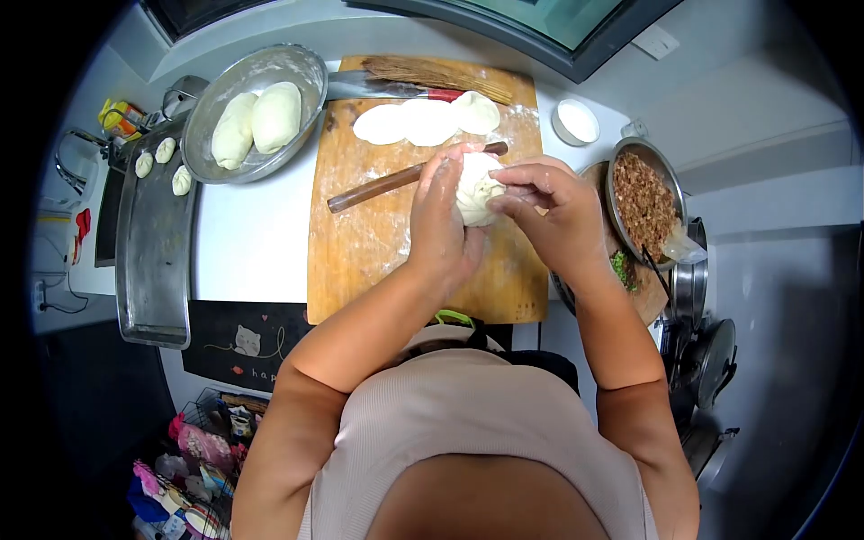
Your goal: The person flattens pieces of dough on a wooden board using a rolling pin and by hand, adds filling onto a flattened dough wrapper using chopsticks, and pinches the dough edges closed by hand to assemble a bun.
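Cupped in my left hand (441, 211) is a pleated dough bun (475, 191), held above the wooden board (360, 261). The thumb and fingers of my right hand (544, 198) pinch its gathered edge. Any filling inside the bun is hidden. A brown rolling pin (376, 189) lies slantwise on the board, partly behind my left hand. Beyond it, flat dough rounds (423, 121) lie overlapping in a row on the floured surface.
At left, a metal bowl (255, 166) holds two large dough pieces; beside it, a baking tray (153, 261) carries several buns. A cleaver (364, 85) and a straw brush (432, 74) lie at the board's back. Rightward are a white powder bowl (576, 122) and a meat filling bowl (643, 198).
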Tool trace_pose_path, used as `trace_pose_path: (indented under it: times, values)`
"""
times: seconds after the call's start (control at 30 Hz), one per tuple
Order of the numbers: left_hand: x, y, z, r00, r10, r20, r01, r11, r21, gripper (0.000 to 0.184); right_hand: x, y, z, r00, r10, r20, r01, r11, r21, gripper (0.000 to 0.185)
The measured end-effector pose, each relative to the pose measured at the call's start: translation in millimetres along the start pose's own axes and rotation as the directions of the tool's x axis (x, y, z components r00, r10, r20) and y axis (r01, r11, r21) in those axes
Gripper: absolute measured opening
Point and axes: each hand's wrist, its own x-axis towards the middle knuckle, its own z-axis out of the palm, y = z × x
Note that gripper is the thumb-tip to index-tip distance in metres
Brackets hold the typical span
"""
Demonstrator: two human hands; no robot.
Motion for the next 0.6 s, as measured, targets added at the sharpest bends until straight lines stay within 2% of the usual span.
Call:
trace_pose_path:
  times: [0.1, 0.2, 0.3, 0.4, 0.5, 0.6]
  values:
    - [-2.6, 3.8, -1.0, 0.998, -0.041, 0.043, 0.040, 0.999, 0.017, 0.027, 1.9, 7.4, -0.8, 0.977, -0.215, 0.001, 0.212, 0.963, -0.165, 0.019]
    - [-3.6, 17.7, -3.2, 0.979, -0.181, 0.098, 0.163, 0.972, 0.168, 0.028, 5.6, 3.3, -8.4, 0.909, -0.403, 0.111, 0.417, 0.856, -0.307, 0.020]
    - [-7.4, 32.1, 10.8, 0.945, -0.327, 0.026, 0.315, 0.926, 0.207, 0.030, 9.3, -11.9, -22.0, 0.898, -0.324, 0.297, 0.400, 0.883, -0.246, 0.021]
    - [-8.8, 41.4, 18.8, 0.935, -0.351, 0.047, 0.328, 0.909, 0.257, 0.033, 14.2, -19.8, -20.2, 0.895, -0.398, 0.203, 0.440, 0.865, -0.242, 0.020]
    - [-11.8, 48.7, 26.2, 0.932, -0.360, 0.039, 0.341, 0.907, 0.248, 0.041, 17.2, -22.6, -20.8, 0.893, -0.385, 0.235, 0.437, 0.869, -0.235, 0.023]
    - [-5.6, 56.4, 23.0, 0.884, -0.456, 0.100, 0.410, 0.861, 0.301, 0.048, 12.6, -27.1, -23.6, 0.926, -0.307, 0.218, 0.349, 0.917, -0.194, 0.021]
